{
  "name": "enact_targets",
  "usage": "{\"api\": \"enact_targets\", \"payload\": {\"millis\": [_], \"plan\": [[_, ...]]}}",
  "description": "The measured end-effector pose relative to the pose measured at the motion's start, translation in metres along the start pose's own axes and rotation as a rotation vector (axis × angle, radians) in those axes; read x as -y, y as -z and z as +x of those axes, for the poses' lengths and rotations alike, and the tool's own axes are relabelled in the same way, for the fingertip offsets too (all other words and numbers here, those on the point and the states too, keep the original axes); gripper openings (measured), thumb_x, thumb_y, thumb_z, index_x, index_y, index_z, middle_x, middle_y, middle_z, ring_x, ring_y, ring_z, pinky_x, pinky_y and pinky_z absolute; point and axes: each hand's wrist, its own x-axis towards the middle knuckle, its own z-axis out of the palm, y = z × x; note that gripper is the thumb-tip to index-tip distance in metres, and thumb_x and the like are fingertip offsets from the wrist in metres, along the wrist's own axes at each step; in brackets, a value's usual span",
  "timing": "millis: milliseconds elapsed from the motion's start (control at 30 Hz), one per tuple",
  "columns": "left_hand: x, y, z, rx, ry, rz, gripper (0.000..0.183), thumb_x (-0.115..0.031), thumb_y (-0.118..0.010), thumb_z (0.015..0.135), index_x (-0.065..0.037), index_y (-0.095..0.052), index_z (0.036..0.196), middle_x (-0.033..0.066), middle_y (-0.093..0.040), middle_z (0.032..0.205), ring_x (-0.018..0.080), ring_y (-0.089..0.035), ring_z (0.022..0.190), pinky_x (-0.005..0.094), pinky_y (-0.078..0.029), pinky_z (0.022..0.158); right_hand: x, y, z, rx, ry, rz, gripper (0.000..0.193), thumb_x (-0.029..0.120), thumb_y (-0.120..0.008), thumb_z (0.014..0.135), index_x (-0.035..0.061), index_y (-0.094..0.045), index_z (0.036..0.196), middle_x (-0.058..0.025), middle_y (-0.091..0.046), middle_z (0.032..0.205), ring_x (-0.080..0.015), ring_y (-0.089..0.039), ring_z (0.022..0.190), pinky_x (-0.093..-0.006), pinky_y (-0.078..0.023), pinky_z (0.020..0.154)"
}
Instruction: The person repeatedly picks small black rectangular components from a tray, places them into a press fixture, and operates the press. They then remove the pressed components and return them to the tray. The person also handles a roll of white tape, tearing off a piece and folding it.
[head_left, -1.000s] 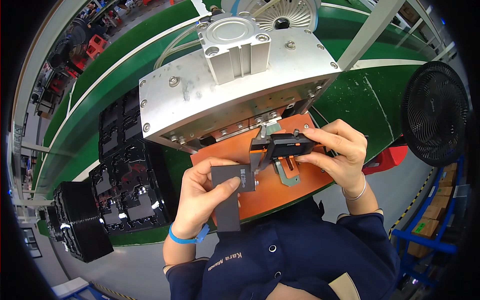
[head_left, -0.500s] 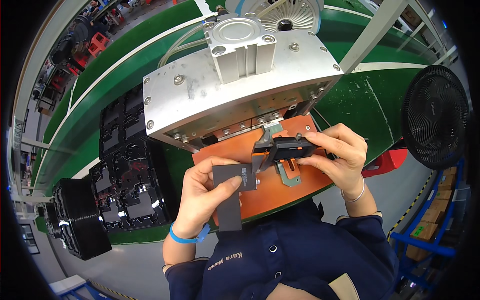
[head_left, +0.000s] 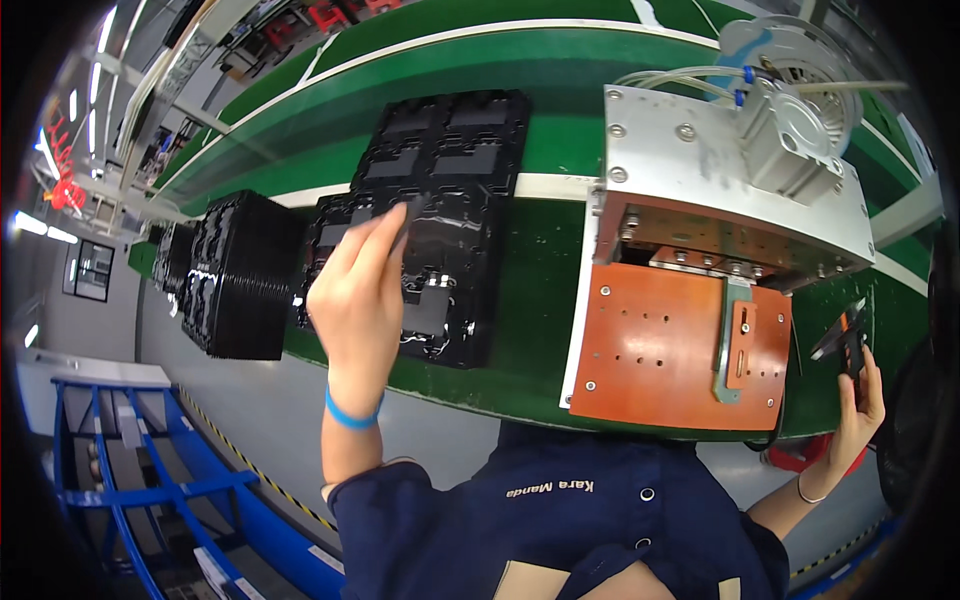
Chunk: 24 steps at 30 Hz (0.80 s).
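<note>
While the tool (head_left: 851,338) is tilted just right of the orange plate (head_left: 660,360), held in the right hand's (head_left: 861,400) grip, the left hand (head_left: 357,295) is at the black trays (head_left: 480,300) on the green bench (head_left: 545,310), its grip too blurred to tell.

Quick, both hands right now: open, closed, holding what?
Left hand: closed, pinching what looks like a dark grey piece, blurred, over the black tray.
Right hand: closed on a black-and-orange tool.
</note>
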Motion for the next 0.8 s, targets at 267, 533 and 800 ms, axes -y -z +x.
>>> {"api": "enact_targets", "payload": {"millis": [267, 533, 800], "plan": [[0.031, -0.062, -0.019, 0.264, -0.062, 0.315, 0.03, -0.014, -0.06, 0.089, -0.003, -0.063, 0.117, 0.0159, -0.068, 0.109, 0.029, -0.07, 0.079, 0.0338, -0.057, 0.065, -0.159, 0.01, 0.016, -0.12, -0.201, -0.087, 0.037, 0.007, -0.07, 0.087, -0.0009, -0.063, 0.122, 0.0084, -0.05, 0.075, -0.0005, -0.038, 0.064, -0.0168, -0.029, 0.056], [0.029, -0.039, -0.039, 0.519, 0.127, 0.01, 0.042, -0.017, -0.055, 0.094, 0.004, -0.05, 0.13, 0.0293, -0.044, 0.138, 0.0437, -0.041, 0.131, 0.0442, -0.039, 0.107, -0.167, -0.017, 0.01, -0.181, -0.262, -0.404, 0.04, 0.021, -0.075, 0.084, 0.0064, -0.066, 0.12, 0.0056, -0.048, 0.074, -0.0049, -0.037, 0.063, -0.0225, -0.033, 0.054], [0.051, -0.018, -0.07, 0.292, 0.026, -0.024, 0.025, -0.022, -0.077, 0.075, -0.004, -0.06, 0.071, 0.0054, -0.057, 0.081, 0.0253, -0.053, 0.075, 0.0358, -0.039, 0.062, -0.153, -0.027, 0.012, -0.124, -0.16, -0.601, 0.037, 0.023, -0.075, 0.083, 0.0114, -0.068, 0.118, -0.0001, -0.053, 0.085, -0.0112, -0.045, 0.071, -0.0264, -0.039, 0.065]]}}
